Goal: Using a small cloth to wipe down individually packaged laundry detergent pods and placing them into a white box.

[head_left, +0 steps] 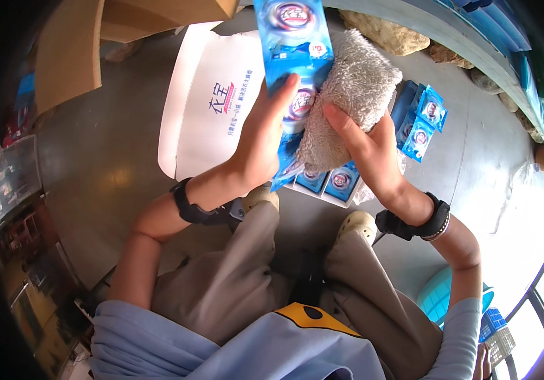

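My left hand [260, 136] is closed on a strip of joined blue sachets [293, 47], its thumb lying along the strip, which rises past the top edge of the view. In my right hand [376, 152] is a folded, fluffy grey cloth [355, 79], with the thumb pressed on its near face. Cloth and strip touch side by side. Below them stands a white cardboard box [322, 197], its lid [199, 82] folded open to the left. More blue sachets [341, 180] lie inside, but my hands and the cloth hide much of the interior.
Another sachet strip [425, 123] hangs over the box's right side. An open brown carton [69, 57] stands at the upper left. Rocks [386, 31] line a blue ledge at the upper right. A turquoise basin [440, 294] and part of someone's hand [482, 361] are at lower right.
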`<action>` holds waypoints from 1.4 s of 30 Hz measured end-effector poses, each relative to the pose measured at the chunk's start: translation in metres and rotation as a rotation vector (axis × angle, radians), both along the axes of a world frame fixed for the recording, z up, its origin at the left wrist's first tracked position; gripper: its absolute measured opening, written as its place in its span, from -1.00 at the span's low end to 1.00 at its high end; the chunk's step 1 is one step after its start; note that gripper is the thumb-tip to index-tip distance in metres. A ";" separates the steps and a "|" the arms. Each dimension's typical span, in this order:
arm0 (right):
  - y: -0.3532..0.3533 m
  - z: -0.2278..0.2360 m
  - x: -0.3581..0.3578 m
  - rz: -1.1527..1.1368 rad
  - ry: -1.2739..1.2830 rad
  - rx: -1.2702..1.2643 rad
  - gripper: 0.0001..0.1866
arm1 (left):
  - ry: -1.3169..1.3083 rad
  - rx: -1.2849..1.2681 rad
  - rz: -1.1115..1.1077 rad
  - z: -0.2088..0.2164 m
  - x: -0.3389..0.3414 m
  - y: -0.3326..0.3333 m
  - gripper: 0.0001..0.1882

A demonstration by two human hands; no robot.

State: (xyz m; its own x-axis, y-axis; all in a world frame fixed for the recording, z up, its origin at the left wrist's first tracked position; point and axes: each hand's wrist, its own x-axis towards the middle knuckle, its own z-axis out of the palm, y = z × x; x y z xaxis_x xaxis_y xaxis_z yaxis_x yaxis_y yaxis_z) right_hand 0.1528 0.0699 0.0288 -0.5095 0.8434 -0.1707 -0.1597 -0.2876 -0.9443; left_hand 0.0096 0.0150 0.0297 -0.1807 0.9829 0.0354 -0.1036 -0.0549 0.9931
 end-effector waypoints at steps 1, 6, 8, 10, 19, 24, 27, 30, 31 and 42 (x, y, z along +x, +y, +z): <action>0.000 -0.007 0.000 -0.032 -0.039 0.081 -0.72 | 0.002 -0.004 -0.001 -0.009 -0.004 0.000 -0.56; 0.006 -0.010 0.007 -0.142 -0.202 0.364 -0.66 | -0.302 -0.028 -0.163 -0.008 -0.007 0.013 -0.52; 0.010 -0.003 0.010 -0.177 -0.083 0.232 -0.63 | -0.967 -0.329 -0.267 0.003 -0.005 0.018 -0.44; 0.012 0.011 0.008 -0.167 0.023 0.121 -0.60 | -1.031 -0.327 -0.292 0.006 -0.003 0.019 -0.46; 0.001 0.004 -0.007 0.193 -0.734 1.159 -0.47 | -0.994 -0.459 -0.101 -0.024 -0.012 0.010 -0.63; -0.035 0.000 0.001 0.358 -0.621 1.109 -0.51 | -1.255 -0.647 -0.160 -0.020 -0.023 0.002 -0.42; -0.035 0.000 0.003 0.360 -0.673 1.154 -0.53 | -1.156 -0.622 -0.180 -0.016 -0.016 -0.006 -0.44; -0.014 -0.008 -0.004 0.286 -0.766 1.226 -0.57 | -0.819 -0.502 -0.073 -0.032 -0.011 -0.022 -0.52; -0.006 -0.009 -0.004 0.280 -0.821 1.194 -0.55 | -1.187 -0.556 -0.203 -0.034 -0.009 -0.020 -0.52; -0.054 -0.011 0.013 0.631 -0.593 0.878 -0.48 | -1.175 -0.698 -0.144 -0.048 -0.016 -0.025 -0.53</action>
State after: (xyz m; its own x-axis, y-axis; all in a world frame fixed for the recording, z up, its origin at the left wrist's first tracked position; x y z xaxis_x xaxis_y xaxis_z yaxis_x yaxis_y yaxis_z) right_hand 0.1658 0.0156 0.0176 -0.9058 0.4235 -0.0137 0.2962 0.6096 -0.7353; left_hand -0.0059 -0.0099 -0.0185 0.3437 0.7460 -0.5704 -0.8567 0.4979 0.1350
